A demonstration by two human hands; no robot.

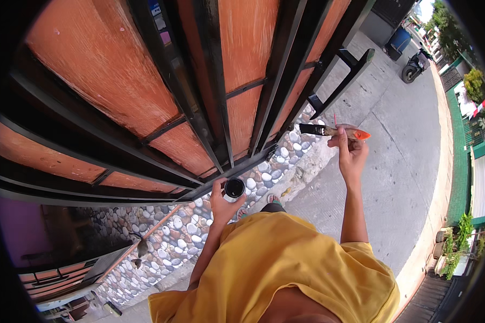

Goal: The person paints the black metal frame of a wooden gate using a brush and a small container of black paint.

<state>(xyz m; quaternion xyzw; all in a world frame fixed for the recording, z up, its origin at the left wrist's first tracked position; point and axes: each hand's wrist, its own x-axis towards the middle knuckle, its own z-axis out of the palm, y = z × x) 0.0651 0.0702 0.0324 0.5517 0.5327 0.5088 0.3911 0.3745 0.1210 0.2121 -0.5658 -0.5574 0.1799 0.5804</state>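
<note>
Gripping a paintbrush [328, 131], the right hand [352, 152] was out front on the road side, arm extended. Fingers were pinched round the brush near the metal band. Bristle end was black and pointed left, toward the gate [248, 43]; the handle end was orange and pointed right. Brush sat near the lower end of the black gate handle [344, 83]; couldn't tell whether bristles touched anything.

Left hand [224, 207] had a small round container [231, 198], fingers curled round its side, top uncovered, dark contents [234, 188] visible. Container was just beside the gate's bottom edge in view, lower left of the brush and well apart from it.

Gate had orange-brown panels between black bars [207, 54]. Pebbled strip [188, 229] ran along its foot, concrete road [399, 161] to the right of that. Person wore a yellow shirt [291, 269], feet showing just past its hem. Farther up the road: parked motorcycle [415, 65], blue drum [400, 40] near it. Potted plants [458, 245] stood along the far right side.
</note>
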